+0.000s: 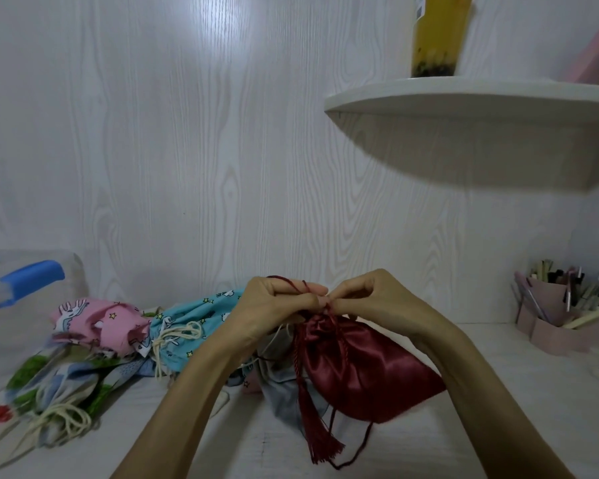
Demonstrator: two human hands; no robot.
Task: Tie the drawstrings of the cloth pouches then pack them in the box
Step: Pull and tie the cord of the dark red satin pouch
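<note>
Head view: left hand and right hand both pinched shut on dark red drawstring above maroon satin pouch, lifted off tabletop, likely to cinch its gathered neck.

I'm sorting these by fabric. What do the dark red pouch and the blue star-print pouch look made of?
Dark red pouch: likely satin, glossy, with bright highlights along its folds; its tassel looks like silky thread. Blue star-print pouch: matte printed cloth, probably cotton, no sheen.
</note>
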